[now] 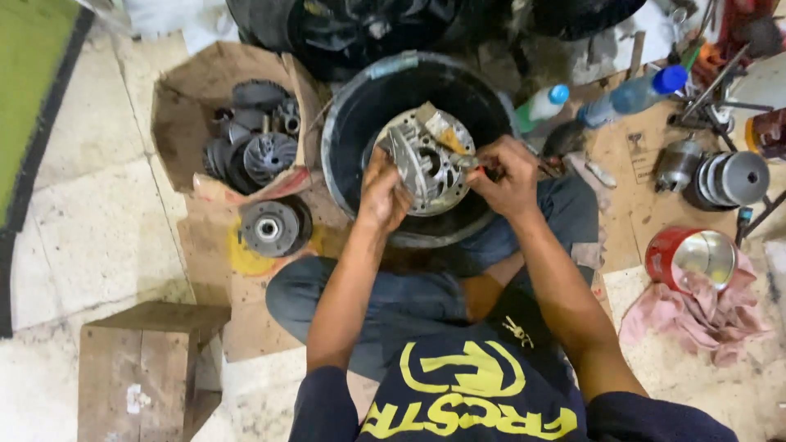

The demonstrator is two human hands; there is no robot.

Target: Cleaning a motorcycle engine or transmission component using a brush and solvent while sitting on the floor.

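Note:
A round grey metal part with fins and holes (430,164) is held over a black plastic basin (360,115). My left hand (381,192) grips the part's lower left edge. My right hand (503,176) is closed on the handle of a paintbrush; its pale bristle end (436,124) rests on the top of the part. I sit on the floor with the basin between my knees.
An open cardboard box (184,123) at the left holds several dark finned metal parts; another round part (270,227) lies below it. Two plastic bottles (634,94), a red tin (692,254) on a pink rag, metal pulley parts (733,178) and a wooden block (139,368) surround me.

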